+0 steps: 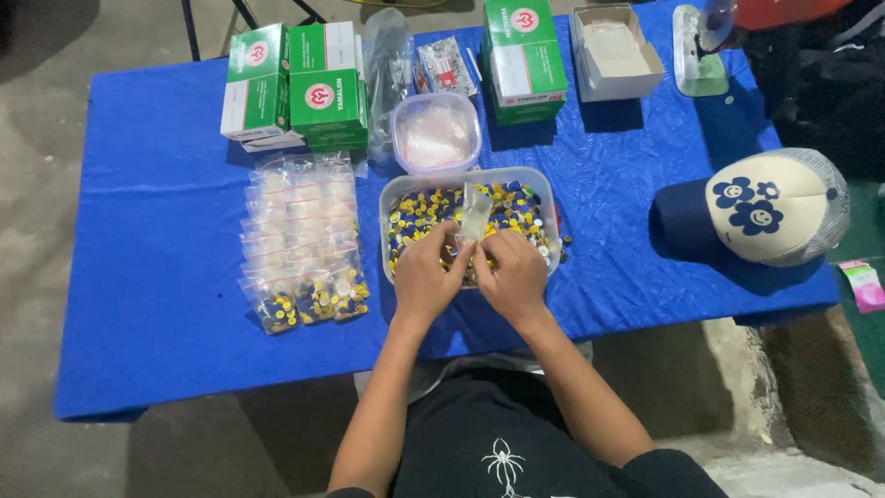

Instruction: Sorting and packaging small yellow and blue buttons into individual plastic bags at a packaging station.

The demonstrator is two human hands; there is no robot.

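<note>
In the head view, the left hand (426, 277) and the right hand (513, 272) together pinched a small clear plastic bag (477, 215), held upright over a clear rectangular plastic tub (550, 198) on the blue tablecloth (147, 277). The tub held a heap of small yellow, blue and white caps (419, 214). Behind it stood a lidded clear square container (435, 134) with pale contents. To the left lay rows of filled clear packets (300, 240), and behind them green-and-white cardboard boxes (293, 88). An open white box (613, 51) sat at the far edge. What the small bag held could not be made out; the fingertips hid its lower part.
</note>
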